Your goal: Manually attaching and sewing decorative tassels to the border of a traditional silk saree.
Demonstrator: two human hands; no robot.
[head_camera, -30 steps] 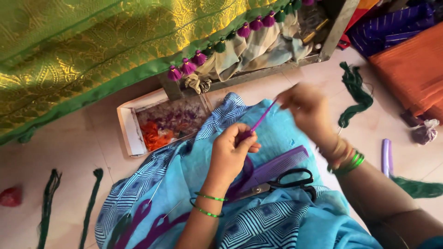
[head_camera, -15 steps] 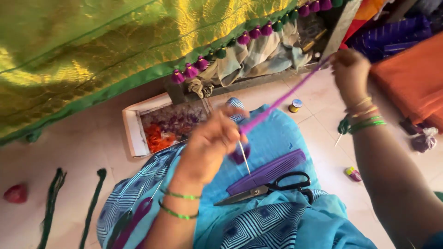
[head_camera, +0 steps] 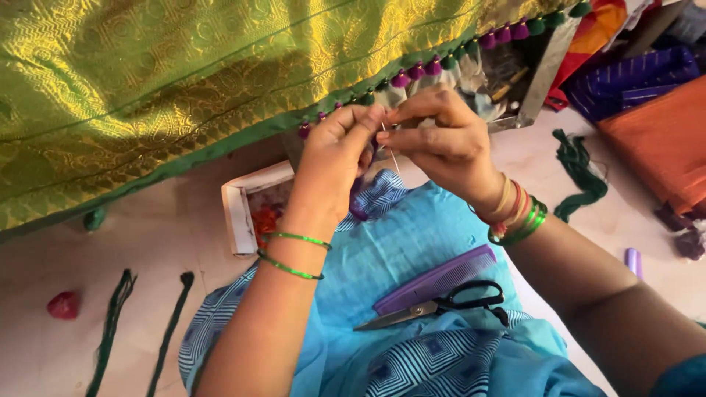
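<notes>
Needlework at the tasselled hem of the gold and green fabric (head_camera: 184, 88) is the step in hand: both hands meet just below its green border, where a row of purple and green tassels (head_camera: 419, 72) hangs. The left hand (head_camera: 334, 158) is raised with the wrist bent, thumb and forefinger pinched shut at the hem edge, seemingly on a tassel or thread end, though what lies between the fingertips is too small to confirm. The right hand (head_camera: 445, 140) faces it, fingers curled, pinching a thin needle (head_camera: 390, 147) that slants down between the two hands. Any thread on the needle cannot be made out. Judged from this, the next move calls for a steady, short pass of the needle close to the border, with the left pinch keeping the work taut. Forearms converge from below, elbows low, green bangles (head_camera: 294, 254) on the left wrist. On the blue cloth (head_camera: 412, 242) over the lap lie a purple comb (head_camera: 437, 279) and black-handled scissors (head_camera: 434, 305), side by side, well apart from the hands.
</notes>
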